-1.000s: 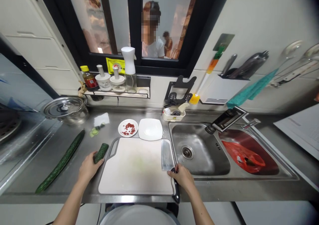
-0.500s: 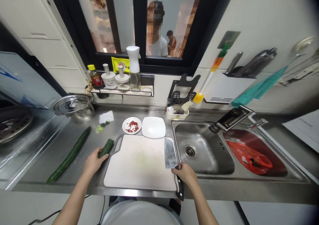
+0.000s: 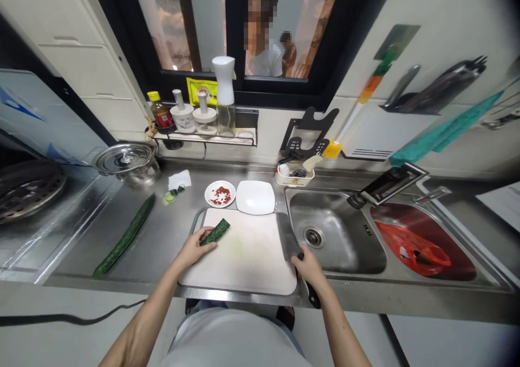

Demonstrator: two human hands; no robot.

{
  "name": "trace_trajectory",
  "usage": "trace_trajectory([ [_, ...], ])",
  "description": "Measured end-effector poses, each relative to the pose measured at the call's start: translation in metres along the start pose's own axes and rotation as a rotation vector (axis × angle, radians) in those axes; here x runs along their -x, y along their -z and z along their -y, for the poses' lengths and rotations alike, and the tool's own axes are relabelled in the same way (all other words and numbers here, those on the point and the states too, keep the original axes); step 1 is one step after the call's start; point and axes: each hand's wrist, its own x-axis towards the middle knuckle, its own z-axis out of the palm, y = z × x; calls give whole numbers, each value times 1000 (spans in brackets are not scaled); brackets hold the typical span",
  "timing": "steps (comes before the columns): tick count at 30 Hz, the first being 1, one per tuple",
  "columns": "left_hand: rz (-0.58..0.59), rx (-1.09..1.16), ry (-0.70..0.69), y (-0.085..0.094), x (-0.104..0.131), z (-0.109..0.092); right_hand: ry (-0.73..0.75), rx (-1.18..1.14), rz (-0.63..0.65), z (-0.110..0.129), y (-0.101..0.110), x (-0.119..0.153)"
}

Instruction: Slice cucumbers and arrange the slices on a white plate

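My left hand (image 3: 195,246) grips a short cut piece of cucumber (image 3: 216,232) over the upper left of the white cutting board (image 3: 252,264). At the board's right edge, my right hand (image 3: 307,267) is closed round the black handle of a kitchen knife (image 3: 289,237), whose broad blade points away from me. A long whole cucumber (image 3: 125,237) lies on the steel counter to the left. Behind the board are a small white plate with chopped red bits (image 3: 220,194) and a white square plate (image 3: 255,197).
A lidded steel pot (image 3: 129,163), a white paper (image 3: 179,179) and cucumber scraps (image 3: 170,196) sit at the back left. On the right is a double sink (image 3: 337,237), with a red plastic bag (image 3: 414,250) in its far basin. Bottles (image 3: 225,98) stand on a wall rack.
My left hand has carried the cucumber piece rightward from beside the board to over it. My right hand still holds the knife, whose blade has tilted. The view has shifted slightly.
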Motion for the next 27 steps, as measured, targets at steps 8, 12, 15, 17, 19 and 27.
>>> trace_trajectory([
  [8, 2, -295, -42, -11, 3, 3, 62, 84, -61, 41, 7, 12],
  [12, 18, -416, -76, -13, 6, 8, 179, 180, 86, 75, -11, 25],
  [15, 9, -497, -101, -14, 7, 11, 219, 241, 155, 95, -23, 29],
  [17, -1, -545, -124, -16, 8, 11, 254, 218, 189, 104, -27, 28],
  [19, -31, -586, -159, -18, 10, 9, 335, 159, 219, 109, -27, 27],
  [27, -109, -610, -367, -40, 3, -8, 280, 341, 184, 110, -39, 32],
])
